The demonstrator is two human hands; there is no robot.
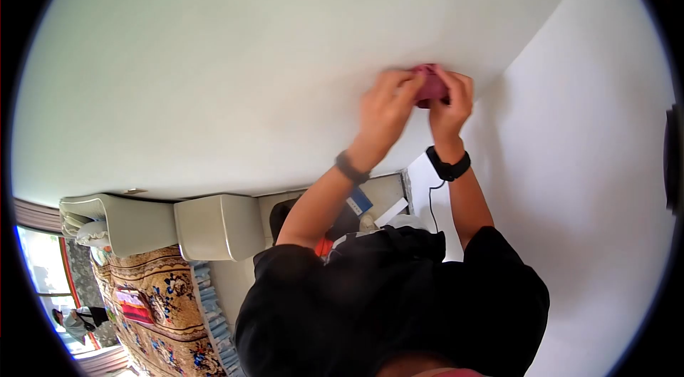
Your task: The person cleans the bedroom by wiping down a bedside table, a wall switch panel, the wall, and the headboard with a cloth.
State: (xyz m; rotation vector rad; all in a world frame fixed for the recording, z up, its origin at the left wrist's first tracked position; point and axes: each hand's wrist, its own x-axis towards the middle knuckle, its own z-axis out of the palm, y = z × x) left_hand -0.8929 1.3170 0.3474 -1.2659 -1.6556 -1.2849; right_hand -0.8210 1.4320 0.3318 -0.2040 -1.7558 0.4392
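"Where is the purple-red, crumpled soft cloth [432, 85]?"

"Just left of the corner line [545, 16] where the two smooth white walls meet, raised between both hands. I can't tell whether it touches the wall behind."

"Which way does it point?"

"The visible part runs roughly upright in the view, its gathered top directed away from the wearer's chest. It is so bunched, and so covered at both sides, that its true long axis can't be told."

"And the fingers?"

"Those of the left hand [385, 110], farther from the corner line, pinch one side of the cloth. Those of the right hand [450, 110], nearer the line, curl round the other side."

"What is hard to make out?"

"The left hand is smeared by blur, and the cloth hides some fingertips. A dark patch at its lower edge could be a fold or shadow. Well left of the corner line, the wearer's black short-sleeved fabric shirt [377, 291] partly covers the clutter behind. Right of that line, a long black object [672, 159] is cut off by the round rim, so I can't say what it is."
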